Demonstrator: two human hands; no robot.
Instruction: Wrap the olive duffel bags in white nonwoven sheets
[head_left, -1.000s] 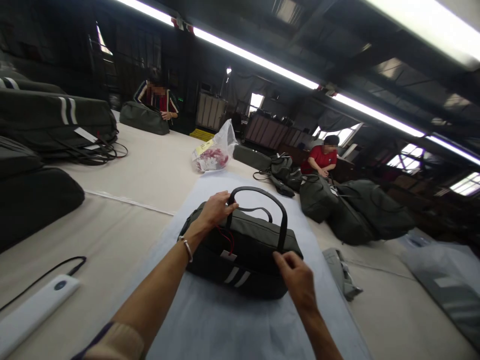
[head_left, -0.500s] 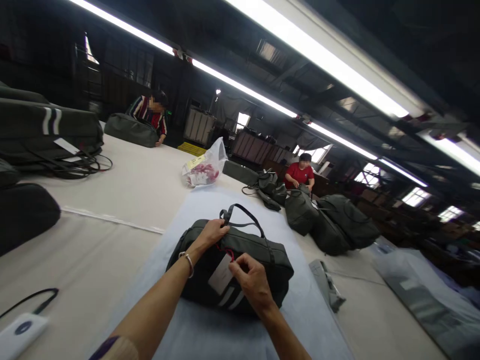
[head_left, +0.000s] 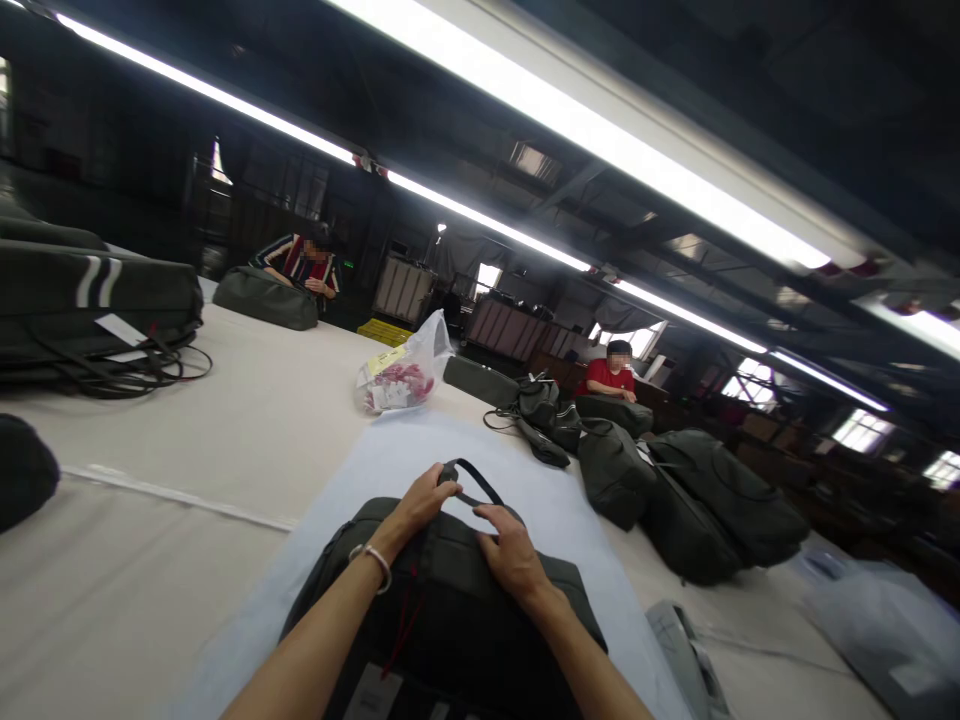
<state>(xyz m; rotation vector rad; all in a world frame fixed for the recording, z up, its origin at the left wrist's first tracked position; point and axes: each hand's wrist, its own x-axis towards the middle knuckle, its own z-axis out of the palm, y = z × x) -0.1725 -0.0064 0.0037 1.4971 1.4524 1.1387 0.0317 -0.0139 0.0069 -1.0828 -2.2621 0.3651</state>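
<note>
A dark grey-green duffel bag lies before me on a white sheet. My left hand is closed around its carry handle, holding the strap up in a loop above the bag. At the bag's top edge is my right hand, thumb and fingers apart, close to the handle's right end; whether it touches the strap I cannot tell. From a red cord on the bag's near side hangs a white tag, partly cut off by the frame.
More dark bags are piled at the left, and others at the right. A clear plastic bag with red items stands beyond the sheet. Two people work farther off, in striped and red tops. Grey folded material lies nearby.
My right hand has let go of the white tag and moved up to the bag's top by the handle. My left hand has pulled the handle upright. The bag sits lower in view.
</note>
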